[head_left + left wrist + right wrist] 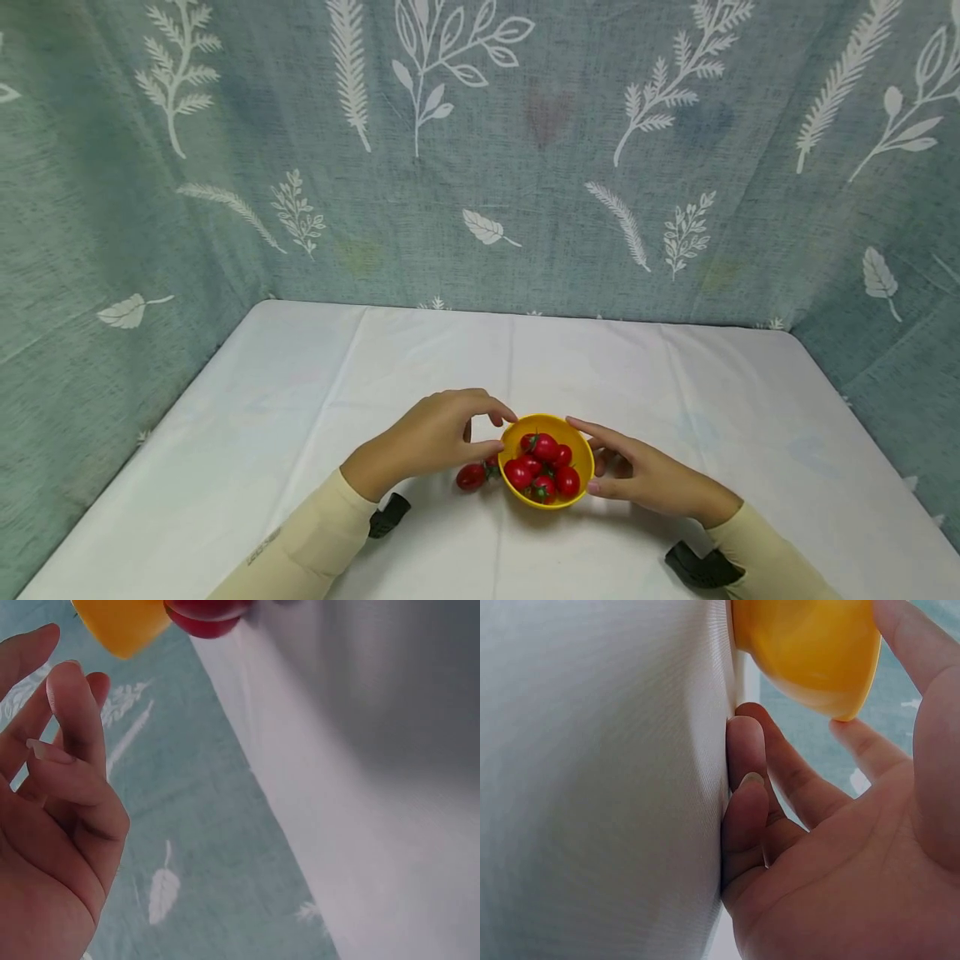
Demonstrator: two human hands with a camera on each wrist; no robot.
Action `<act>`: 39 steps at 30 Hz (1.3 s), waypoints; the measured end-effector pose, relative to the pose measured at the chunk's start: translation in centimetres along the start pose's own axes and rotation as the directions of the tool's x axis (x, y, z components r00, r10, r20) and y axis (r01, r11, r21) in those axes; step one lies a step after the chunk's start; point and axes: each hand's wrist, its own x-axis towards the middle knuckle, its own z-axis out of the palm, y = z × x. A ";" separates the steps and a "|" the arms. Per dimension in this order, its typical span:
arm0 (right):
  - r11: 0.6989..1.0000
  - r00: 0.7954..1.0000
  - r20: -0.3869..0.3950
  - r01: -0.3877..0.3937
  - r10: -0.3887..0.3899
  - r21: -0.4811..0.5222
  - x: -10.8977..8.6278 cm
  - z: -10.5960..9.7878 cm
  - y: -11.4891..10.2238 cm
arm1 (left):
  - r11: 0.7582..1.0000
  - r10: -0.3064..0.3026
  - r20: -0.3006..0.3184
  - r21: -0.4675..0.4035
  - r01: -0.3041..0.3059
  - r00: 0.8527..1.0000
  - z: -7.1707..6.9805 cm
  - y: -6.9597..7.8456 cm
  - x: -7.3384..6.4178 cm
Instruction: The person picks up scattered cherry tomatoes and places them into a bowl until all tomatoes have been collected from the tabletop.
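Observation:
A yellow bowl (pixel 583 446) stands on the white-covered table with several red cherry tomatoes (pixel 543 447) inside, some with green stems. My left hand (pixel 442 429) reaches to its left rim, thumb and fingers spread loosely around a gap. In the left wrist view those fingers are bent and hold nothing, apart from the bowl (pixel 124 630). From the right, my right hand (pixel 652 475) touches the bowl's rim with thumb and index fingertip; its other fingers rest low by the tabletop in the right wrist view. Beside the bowl, partly under my left hand, lie loose cherry tomatoes (pixel 471 477).
A white cloth (pixel 420 358) covers the table, creased along fold lines. Grey-green curtains (pixel 480 275) with white leaf prints enclose its back and sides. Black straps or mounts (pixel 703 567) sit at both wrists, beside pale sleeves (pixel 300 542).

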 end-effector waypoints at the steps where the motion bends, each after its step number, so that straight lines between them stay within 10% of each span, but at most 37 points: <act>1: 1.000 1.000 0.001 -0.003 0.003 0.001 0.0 0.0 0.0 | 1.000 -0.002 -0.003 0.002 0.002 1.000 -0.1 -0.1 -0.2; 39: 1.000 1.000 0.002 0.009 -0.009 0.011 -0.1 0.0 -0.2 | 0.991 -0.121 0.182 -0.029 0.129 0.976 -0.2 -2.1 -2.1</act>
